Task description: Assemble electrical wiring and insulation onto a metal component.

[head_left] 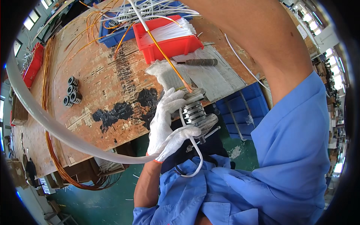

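My left hand (pixel 163 125), in a white knit glove with an orange cuff, is closed round the side of a slotted metal core (pixel 194 113), thumb at its near end and fingers at its far end. The core sits between two rounded metal end pieces. From its far end a yellow-and-copper wire (pixel 165 54) runs up into a white sleeve (pixel 137 12) that leaves the top of the picture. A thick white tube (pixel 71 138) arcs from the left edge to my left wrist. Below the thumb hangs a thin white tube (pixel 201 159). My right arm (pixel 258 33) reaches up out of view, hiding its hand.
On the worn wooden bench (pixel 93 78) stand a red bin (pixel 150 54) of white sleeves and a blue bin (pixel 108 40) of wires. A dark-handled tool (pixel 202 62), several black ribbed rings (pixel 71 92) and a copper wire bundle (pixel 47 78) lie there. Blue crates (pixel 240 112) stand right.
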`<control>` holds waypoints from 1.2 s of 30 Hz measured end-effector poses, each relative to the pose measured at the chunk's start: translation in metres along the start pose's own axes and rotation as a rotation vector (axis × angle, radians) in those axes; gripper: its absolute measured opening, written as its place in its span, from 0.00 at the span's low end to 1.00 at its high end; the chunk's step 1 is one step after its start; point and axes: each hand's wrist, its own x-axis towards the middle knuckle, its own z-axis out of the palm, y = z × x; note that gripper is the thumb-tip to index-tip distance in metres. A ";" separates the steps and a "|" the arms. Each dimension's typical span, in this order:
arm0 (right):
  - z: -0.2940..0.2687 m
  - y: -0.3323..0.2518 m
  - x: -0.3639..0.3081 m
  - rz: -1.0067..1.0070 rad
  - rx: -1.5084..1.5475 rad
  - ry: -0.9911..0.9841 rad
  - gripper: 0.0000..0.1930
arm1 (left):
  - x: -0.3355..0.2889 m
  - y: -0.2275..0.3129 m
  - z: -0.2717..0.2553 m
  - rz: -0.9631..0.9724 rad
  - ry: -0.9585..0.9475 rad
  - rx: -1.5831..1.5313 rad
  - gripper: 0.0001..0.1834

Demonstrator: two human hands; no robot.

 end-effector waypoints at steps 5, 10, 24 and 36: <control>0.002 0.010 -0.004 0.170 0.231 -0.121 0.24 | 0.001 0.001 0.002 -0.028 0.004 -0.086 0.47; -0.005 0.032 -0.035 0.454 0.398 -0.214 0.24 | -0.004 -0.009 0.006 0.002 0.047 -0.088 0.46; -0.163 -0.058 -0.467 0.362 -0.236 -0.796 0.31 | -0.002 -0.009 0.006 0.062 -0.010 -0.050 0.47; -0.231 0.005 -0.736 0.707 -0.566 -0.706 0.07 | -0.005 0.005 0.002 0.171 0.011 0.220 0.39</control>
